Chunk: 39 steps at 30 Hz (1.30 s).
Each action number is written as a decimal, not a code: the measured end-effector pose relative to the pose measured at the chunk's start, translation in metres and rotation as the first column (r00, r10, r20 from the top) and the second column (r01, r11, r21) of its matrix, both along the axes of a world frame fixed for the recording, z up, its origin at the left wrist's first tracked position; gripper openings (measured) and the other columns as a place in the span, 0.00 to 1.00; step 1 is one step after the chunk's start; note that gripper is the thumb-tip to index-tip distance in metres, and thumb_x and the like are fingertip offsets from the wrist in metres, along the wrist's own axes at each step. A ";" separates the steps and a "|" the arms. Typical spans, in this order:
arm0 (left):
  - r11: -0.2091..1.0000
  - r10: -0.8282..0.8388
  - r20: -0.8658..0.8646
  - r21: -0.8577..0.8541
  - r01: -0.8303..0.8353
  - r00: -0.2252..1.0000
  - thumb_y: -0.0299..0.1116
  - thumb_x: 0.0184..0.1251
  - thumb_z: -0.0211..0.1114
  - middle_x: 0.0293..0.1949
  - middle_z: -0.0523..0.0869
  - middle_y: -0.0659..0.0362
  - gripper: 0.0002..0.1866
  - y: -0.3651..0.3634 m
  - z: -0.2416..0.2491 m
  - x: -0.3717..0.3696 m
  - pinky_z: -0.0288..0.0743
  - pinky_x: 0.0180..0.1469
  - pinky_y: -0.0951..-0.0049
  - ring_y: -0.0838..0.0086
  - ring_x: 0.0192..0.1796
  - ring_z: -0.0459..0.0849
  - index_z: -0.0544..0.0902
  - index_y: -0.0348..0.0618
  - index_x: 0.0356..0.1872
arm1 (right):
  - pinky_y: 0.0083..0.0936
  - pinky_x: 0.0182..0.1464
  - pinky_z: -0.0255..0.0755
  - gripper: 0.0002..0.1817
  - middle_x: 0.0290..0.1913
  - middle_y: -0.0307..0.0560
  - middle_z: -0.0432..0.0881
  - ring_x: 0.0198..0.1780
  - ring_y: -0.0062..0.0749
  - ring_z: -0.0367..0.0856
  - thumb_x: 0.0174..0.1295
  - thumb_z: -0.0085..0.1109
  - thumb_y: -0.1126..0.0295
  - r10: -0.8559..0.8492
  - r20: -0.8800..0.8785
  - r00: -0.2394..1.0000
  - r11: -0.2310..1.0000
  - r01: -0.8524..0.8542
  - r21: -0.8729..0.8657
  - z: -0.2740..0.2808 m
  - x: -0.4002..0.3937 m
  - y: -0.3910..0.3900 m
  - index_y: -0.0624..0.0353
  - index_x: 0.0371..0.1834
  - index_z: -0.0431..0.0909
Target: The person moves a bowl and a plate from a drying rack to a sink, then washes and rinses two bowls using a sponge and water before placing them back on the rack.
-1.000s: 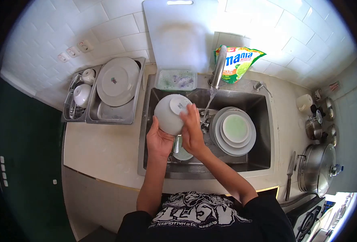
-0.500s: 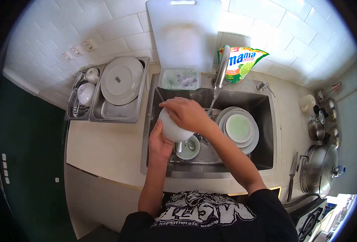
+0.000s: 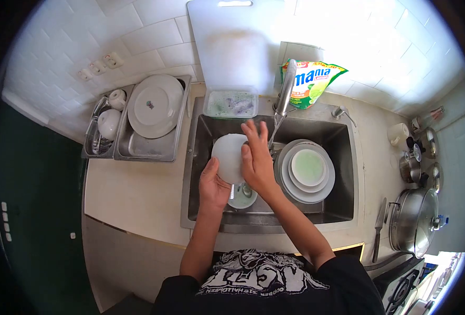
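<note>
Over the sink [image 3: 324, 214], a white bowl [image 3: 229, 157] is held up with its pale outer side toward me. My left hand [image 3: 214, 185] grips its lower left edge, thumb on the near side. Against its right edge lies my right hand [image 3: 257, 160], fingers stretched out and apart. Just right of that hand, water runs from the faucet [image 3: 286, 86]. Below my hands a small bowl [image 3: 242, 199] with a spoon in it rests on the sink floor, partly covered. Stacked plates [image 3: 323, 193] stand in the right half, topped by a small dish [image 3: 308, 167] holding greenish liquid.
Left of the sink, a metal rack [image 3: 146, 152] holds plates, cups and cutlery. Behind the sink are a soapy container [image 3: 231, 104], a detergent pouch [image 3: 316, 84] and a leaning cutting board [image 3: 235, 47]. A knife [image 3: 379, 229] and a lidded pot [image 3: 415, 223] are at right.
My right hand has moved from across the bowl's top down to its right side, with fingers now spread. The bowl has turned in my left hand. The view has shifted slightly.
</note>
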<state>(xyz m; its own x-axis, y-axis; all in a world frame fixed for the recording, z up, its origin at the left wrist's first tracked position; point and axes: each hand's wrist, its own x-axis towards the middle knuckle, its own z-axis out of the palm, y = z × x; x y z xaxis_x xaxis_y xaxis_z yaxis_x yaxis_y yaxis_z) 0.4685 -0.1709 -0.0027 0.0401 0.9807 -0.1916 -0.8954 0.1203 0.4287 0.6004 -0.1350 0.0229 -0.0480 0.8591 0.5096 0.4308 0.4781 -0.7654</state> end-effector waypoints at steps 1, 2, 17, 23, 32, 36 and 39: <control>1.000 0.007 -0.012 -0.005 -0.007 1.000 0.35 0.73 0.53 0.55 0.80 0.51 0.18 0.000 -0.004 -0.001 0.75 0.59 0.60 0.64 0.55 0.81 0.73 0.35 0.57 | 0.49 0.70 0.49 0.23 0.69 0.66 0.61 0.72 0.62 0.53 0.67 0.44 0.69 -0.089 0.039 0.995 0.996 0.090 -0.022 -0.001 -0.003 -0.002 0.61 0.65 0.64; 1.000 0.013 -0.023 -0.009 -0.014 1.000 0.35 0.73 0.53 0.54 0.80 0.51 0.17 0.000 -0.007 -0.002 0.75 0.59 0.60 0.64 0.55 0.81 0.73 0.35 0.56 | 0.45 0.69 0.53 0.22 0.69 0.65 0.61 0.71 0.59 0.56 0.68 0.43 0.68 -0.107 0.002 0.994 0.988 0.107 -0.116 -0.004 -0.003 -0.003 0.60 0.65 0.65; 0.997 0.075 -0.240 0.033 -0.069 0.968 0.38 0.73 0.52 0.59 0.76 0.49 0.23 -0.005 -0.005 -0.021 0.71 0.63 0.58 0.62 0.59 0.77 0.68 0.33 0.62 | 0.44 0.68 0.59 0.26 0.66 0.66 0.64 0.70 0.61 0.58 0.64 0.44 0.80 0.038 0.263 0.964 0.984 -0.083 0.160 -0.017 -0.021 -0.024 0.68 0.68 0.57; 0.992 -0.062 -0.276 0.086 0.089 0.959 0.37 0.73 0.51 0.60 0.76 0.51 0.22 -0.007 -0.003 -0.021 0.70 0.63 0.59 0.64 0.61 0.76 0.68 0.35 0.63 | 0.41 0.62 0.67 0.33 0.60 0.62 0.72 0.63 0.55 0.69 0.56 0.52 0.78 0.030 0.345 0.938 0.994 -0.064 0.090 0.021 -0.029 0.007 0.67 0.68 0.56; 0.996 0.018 0.108 0.084 -0.027 0.994 0.39 0.75 0.47 0.59 0.76 0.55 0.21 0.003 -0.024 -0.013 0.73 0.60 0.65 0.71 0.59 0.78 0.69 0.38 0.62 | 0.41 0.58 0.72 0.34 0.52 0.59 0.79 0.57 0.51 0.77 0.57 0.54 0.69 0.294 0.499 0.815 0.876 -0.439 0.200 0.009 -0.042 0.007 0.60 0.69 0.59; 0.999 -0.005 0.004 0.035 0.005 1.000 0.39 0.75 0.47 0.57 0.77 0.55 0.20 0.005 -0.004 -0.008 0.74 0.58 0.67 0.72 0.57 0.78 0.70 0.40 0.61 | 0.45 0.62 0.67 0.34 0.53 0.57 0.79 0.58 0.52 0.76 0.56 0.57 0.64 0.069 0.468 0.881 0.889 -0.267 0.372 0.033 -0.029 0.005 0.59 0.68 0.62; 0.997 -0.026 -0.002 0.069 0.026 1.000 0.37 0.74 0.49 0.54 0.80 0.56 0.18 0.008 -0.011 -0.015 0.74 0.57 0.69 0.72 0.55 0.80 0.72 0.39 0.59 | 0.48 0.63 0.64 0.30 0.52 0.57 0.79 0.57 0.53 0.76 0.57 0.56 0.60 -0.218 0.491 0.843 0.934 0.036 0.354 0.037 -0.031 0.001 0.58 0.63 0.67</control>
